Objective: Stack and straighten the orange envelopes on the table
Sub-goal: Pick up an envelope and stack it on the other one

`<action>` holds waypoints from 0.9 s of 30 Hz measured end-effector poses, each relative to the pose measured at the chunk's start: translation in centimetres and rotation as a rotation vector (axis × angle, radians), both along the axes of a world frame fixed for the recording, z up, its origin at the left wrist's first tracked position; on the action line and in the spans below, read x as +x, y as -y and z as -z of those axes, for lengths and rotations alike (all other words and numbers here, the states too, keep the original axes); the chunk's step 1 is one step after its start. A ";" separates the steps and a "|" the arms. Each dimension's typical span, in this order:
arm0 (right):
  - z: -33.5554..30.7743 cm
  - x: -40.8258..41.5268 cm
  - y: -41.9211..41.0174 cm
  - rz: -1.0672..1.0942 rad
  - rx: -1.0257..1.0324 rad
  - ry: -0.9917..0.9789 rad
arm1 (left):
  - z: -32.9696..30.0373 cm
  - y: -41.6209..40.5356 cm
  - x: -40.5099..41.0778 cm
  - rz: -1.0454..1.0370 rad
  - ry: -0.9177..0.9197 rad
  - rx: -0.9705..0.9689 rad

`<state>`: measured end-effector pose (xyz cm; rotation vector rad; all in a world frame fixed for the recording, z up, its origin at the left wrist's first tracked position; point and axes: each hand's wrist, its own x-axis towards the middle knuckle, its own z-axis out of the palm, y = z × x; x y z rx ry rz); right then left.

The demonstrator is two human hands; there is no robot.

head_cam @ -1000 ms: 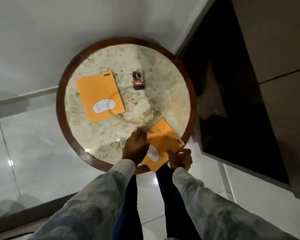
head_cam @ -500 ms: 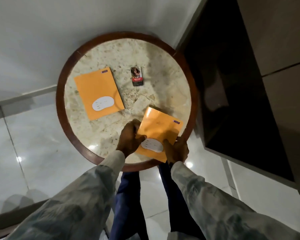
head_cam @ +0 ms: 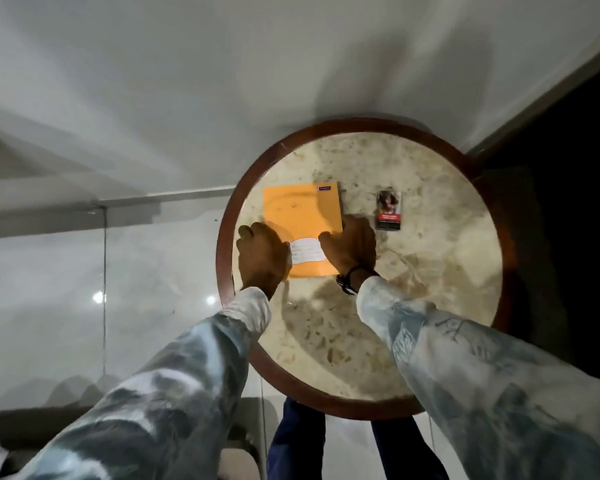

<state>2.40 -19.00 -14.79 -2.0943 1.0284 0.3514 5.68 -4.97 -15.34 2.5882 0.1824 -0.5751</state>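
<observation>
Now only one orange rectangle shows on the round marble table [head_cam: 430, 306], where half a second ago there were two: one envelope lying flat at the far left of the top, another held in both hands at the near rim. The carried one has crossed the table and landed on its partner, so the orange envelopes [head_cam: 300, 216] sit as a single pile at the far left of the tabletop, close to the wooden rim. From where I stand I cannot see a second edge peeking out anywhere, which suggests the two line up closely (though the hands cover both lower corners, so I would not swear to it).

The left hand [head_cam: 262, 258] lies flat against the pile's left edge, fingers together and curled over the lower corner; the right hand [head_cam: 352, 245] presses the right edge, thumb resting on the paper near the white label [head_cam: 305, 250]. Neither hand is lifting anything; both are spread and pushing inward, pinching the pile between them.

To my eye, stacking is done and squaring-up is under way. What remains is small: a nudge along the sides and perhaps the bottom edge, then letting go. The small printed card packet [head_cam: 388, 209] lies just beside the right hand, untouched, and a careless sweep could knock it.
</observation>
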 end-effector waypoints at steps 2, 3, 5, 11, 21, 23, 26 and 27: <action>0.6 0.3 -0.4 -0.037 -0.053 -0.035 | 0.3 0.7 -0.4 0.087 0.009 0.086; 0.7 0.3 -0.6 -0.053 -0.068 -0.045 | 0.3 1.0 -0.7 0.100 0.015 0.091; 1.3 0.3 -0.5 -0.070 -0.070 -0.046 | 0.4 1.3 -0.6 0.043 -0.016 0.038; 1.7 2.0 1.8 0.142 0.211 -0.031 | 0.8 -0.2 2.6 -0.220 -0.293 -0.339; -1.5 3.4 2.2 0.222 0.285 0.547 | 0.3 0.4 -0.8 0.132 0.281 -0.632; -1.1 1.5 1.1 0.203 0.254 0.620 | 1.2 0.6 -1.7 0.091 0.372 -0.618; 0.1 -0.4 0.0 0.154 0.217 0.603 | 2.6 0.6 -2.6 0.074 0.380 -0.563; 0.4 -0.5 -0.1 0.140 0.215 0.592 | 2.8 0.6 -2.6 0.066 0.381 -0.566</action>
